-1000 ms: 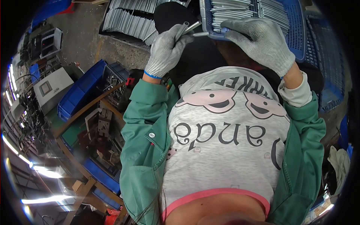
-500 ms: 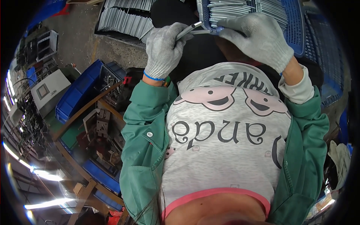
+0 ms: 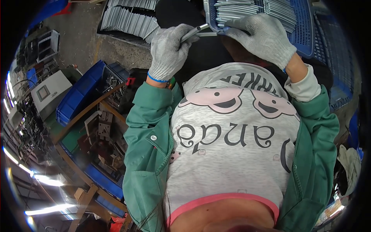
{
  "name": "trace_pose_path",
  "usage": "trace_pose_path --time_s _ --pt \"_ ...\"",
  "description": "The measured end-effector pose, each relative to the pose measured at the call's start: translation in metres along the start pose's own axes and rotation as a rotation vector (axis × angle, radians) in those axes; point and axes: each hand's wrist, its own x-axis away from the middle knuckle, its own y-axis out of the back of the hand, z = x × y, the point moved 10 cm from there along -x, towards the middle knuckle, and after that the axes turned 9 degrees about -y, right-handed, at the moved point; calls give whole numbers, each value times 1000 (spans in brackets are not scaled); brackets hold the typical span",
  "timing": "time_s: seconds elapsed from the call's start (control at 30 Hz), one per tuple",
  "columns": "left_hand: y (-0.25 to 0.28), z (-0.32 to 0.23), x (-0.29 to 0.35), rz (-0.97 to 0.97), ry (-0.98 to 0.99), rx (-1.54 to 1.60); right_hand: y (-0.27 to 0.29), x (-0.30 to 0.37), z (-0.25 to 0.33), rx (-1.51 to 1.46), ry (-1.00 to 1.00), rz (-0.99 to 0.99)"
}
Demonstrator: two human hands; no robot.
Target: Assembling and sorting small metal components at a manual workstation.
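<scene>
My left hand (image 3: 169, 50), in a grey knitted glove with a blue cuff edge, is closed around a silver metal tube (image 3: 192, 33) whose open end points up and right. A second thin silver rod (image 3: 207, 34) lies level between my two hands, its left end behind the tube. At its right end is my right hand (image 3: 262, 38), gloved the same way, with thumb and fingers pinched together. Something small and blue (image 3: 225, 29) shows at those fingertips; what exactly they grip is hidden. Both hands are held out past my lap.
Beyond my right hand stands a blue basket (image 3: 307, 34) full of silver rods (image 3: 237, 11). A dark crate at the far left holds more stacked rods (image 3: 129, 23). Blue bins (image 3: 79, 94) and a wooden frame (image 3: 85, 118) are on the left; stacked blue baskets (image 3: 340, 62) stand right.
My right hand has shifted slightly left and away from me, and its wrist has turned a little. My left hand keeps its hold on the tube, almost unmoved.
</scene>
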Motion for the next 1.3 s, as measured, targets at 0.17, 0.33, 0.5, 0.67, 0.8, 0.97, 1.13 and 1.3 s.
trace_pose_path --time_s 0.17,0.33,0.5,0.67,0.8,0.97,1.13,1.3 --pt "-1 1 -1 12 -1 23 -12 2 -4 11 68 15" --pt "0 8 7 90 96 33 13 0 8 -114 -122 139" --pt "-4 18 16 150 214 121 32 5 6 -23 -115 -20" --pt "6 4 4 106 98 180 37 7 16 -43 15 -101" --pt "10 -2 1 92 53 196 37 6 37 61 128 -97" --pt "11 -7 6 83 1 197 36 5 44 99 66 -65" --pt "12 -5 8 99 12 119 16 6 41 128 111 8" --pt "9 -2 8 149 45 50 22 1 46 6 92 -12"
